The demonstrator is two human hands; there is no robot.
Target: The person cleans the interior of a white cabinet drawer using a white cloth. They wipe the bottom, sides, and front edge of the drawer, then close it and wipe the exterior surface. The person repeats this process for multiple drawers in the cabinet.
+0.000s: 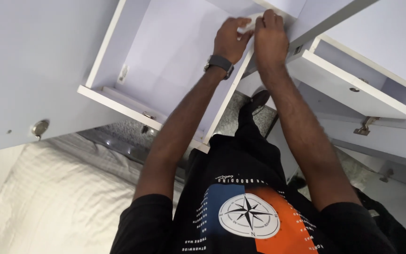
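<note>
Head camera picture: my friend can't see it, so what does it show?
Both hands, left hand and right hand, pinch a small white piece at the edge of an open white drawer. A wristwatch is on the left wrist; a bed lies below.

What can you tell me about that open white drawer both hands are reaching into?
The open drawer is a shallow white box of smooth laminated board, pulled out from a white cabinet. Its inside looks empty. A small metal fitting sits on its left wall. The left hand, with a dark watch on its wrist, and the right hand meet at its far right corner, pinching a small pale piece there.
</note>
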